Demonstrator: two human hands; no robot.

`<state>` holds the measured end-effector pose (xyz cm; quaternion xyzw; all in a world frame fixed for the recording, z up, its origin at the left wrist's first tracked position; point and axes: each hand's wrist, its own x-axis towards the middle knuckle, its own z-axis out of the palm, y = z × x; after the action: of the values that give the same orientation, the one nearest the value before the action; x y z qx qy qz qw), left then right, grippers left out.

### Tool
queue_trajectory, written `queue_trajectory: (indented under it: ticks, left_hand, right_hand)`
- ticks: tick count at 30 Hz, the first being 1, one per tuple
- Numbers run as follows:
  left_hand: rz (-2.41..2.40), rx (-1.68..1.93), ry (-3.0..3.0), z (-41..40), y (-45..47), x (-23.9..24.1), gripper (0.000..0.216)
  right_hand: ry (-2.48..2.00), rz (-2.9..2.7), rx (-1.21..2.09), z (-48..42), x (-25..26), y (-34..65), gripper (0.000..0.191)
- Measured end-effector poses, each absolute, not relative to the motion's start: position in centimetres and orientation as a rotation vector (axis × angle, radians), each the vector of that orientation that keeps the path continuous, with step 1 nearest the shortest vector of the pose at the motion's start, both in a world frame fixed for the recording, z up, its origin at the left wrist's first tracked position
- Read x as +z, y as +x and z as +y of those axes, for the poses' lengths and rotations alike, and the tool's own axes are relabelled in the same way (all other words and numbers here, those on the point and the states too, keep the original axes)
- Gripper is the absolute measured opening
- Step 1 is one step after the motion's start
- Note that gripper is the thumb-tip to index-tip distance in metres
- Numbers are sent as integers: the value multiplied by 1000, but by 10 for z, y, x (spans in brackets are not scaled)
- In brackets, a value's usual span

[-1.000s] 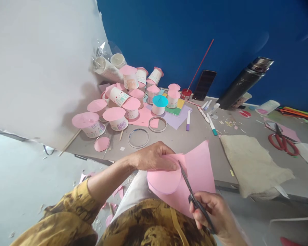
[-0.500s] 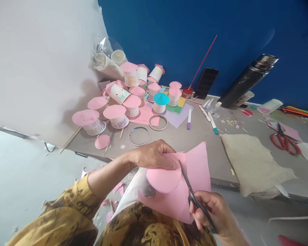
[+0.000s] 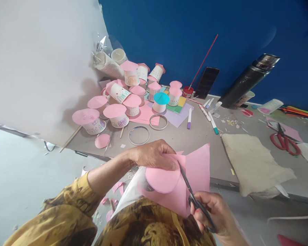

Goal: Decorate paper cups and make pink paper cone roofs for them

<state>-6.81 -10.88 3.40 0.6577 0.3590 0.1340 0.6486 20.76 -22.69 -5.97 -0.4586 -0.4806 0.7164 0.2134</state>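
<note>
My left hand [image 3: 157,155] pinches a sheet of pink paper [image 3: 199,171], thumb on top, above my lap at the table's front edge. A rounded, disc-like part of the paper [image 3: 163,179] shows below the thumb, its curved edge partly cut free. In my right hand [image 3: 215,212] is a pair of dark scissors [image 3: 187,182], fingers through the handles. The blades lie along the disc's right edge, tips close to my left thumb, and look nearly closed. Fingers of my left hand under the paper are hidden.
Paper cups with pink cone tops [image 3: 115,114] crowd the table's left, one with a blue top [image 3: 161,99]. Two metal rings [image 3: 139,135], several markers [image 3: 189,119], a beige cloth [image 3: 254,160], red-handled scissors [image 3: 284,140], a phone [image 3: 207,82] and a black flask [image 3: 246,82] lie or stand around.
The blades have come closer together along the disc's edge. The pink sheet has shifted slightly, its lower part lifting a little. Both hands stay nearly in place.
</note>
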Motion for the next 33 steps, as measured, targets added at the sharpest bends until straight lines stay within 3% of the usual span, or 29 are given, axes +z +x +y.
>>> queue_trajectory:
  ticks: [7,17,33]
  left_hand:
    - [803,352,1428,-109,-74,27,26]
    - [1026,832,1031,-139,-65,8,39]
    - [1100,781,1077,-137,-63,16,34]
  right_hand:
    - [-1292,-1329,1925,-226,-55,203,62]
    - [-1280,-1323,1860,-225,-59,200,62]
    - [-1298,-1298,1840,-222,-49,192,65]
